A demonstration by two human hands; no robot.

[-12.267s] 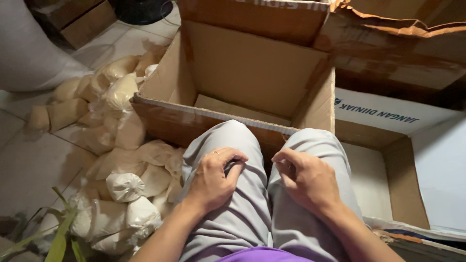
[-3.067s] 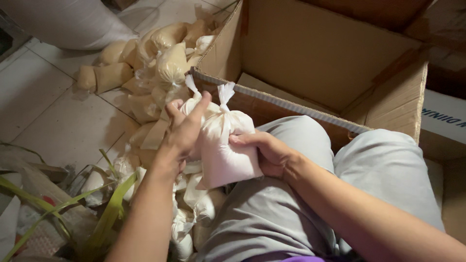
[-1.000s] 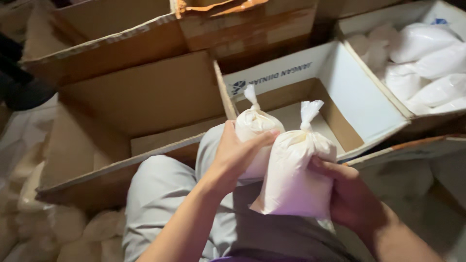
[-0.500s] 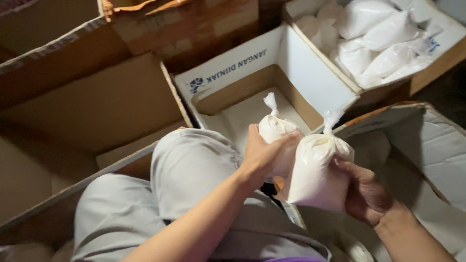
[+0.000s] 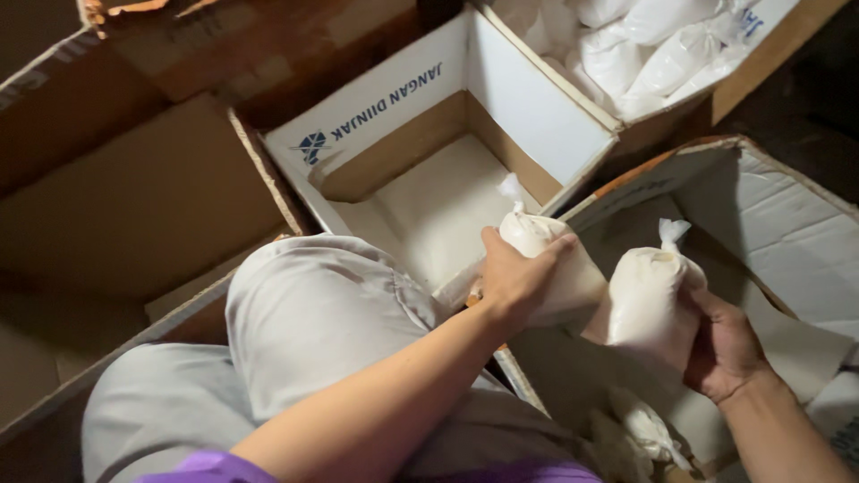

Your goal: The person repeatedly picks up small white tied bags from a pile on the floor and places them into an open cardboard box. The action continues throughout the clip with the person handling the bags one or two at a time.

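Cardboard boxes (image 5: pixel 429 170) around gripped bags (image 5: pixel 649 300).

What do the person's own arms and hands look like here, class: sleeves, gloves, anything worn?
Both forearms are bare, with no gloves, watch or rings visible on the left hand or right hand. A purple garment edge shows at the bottom, above grey trousers.
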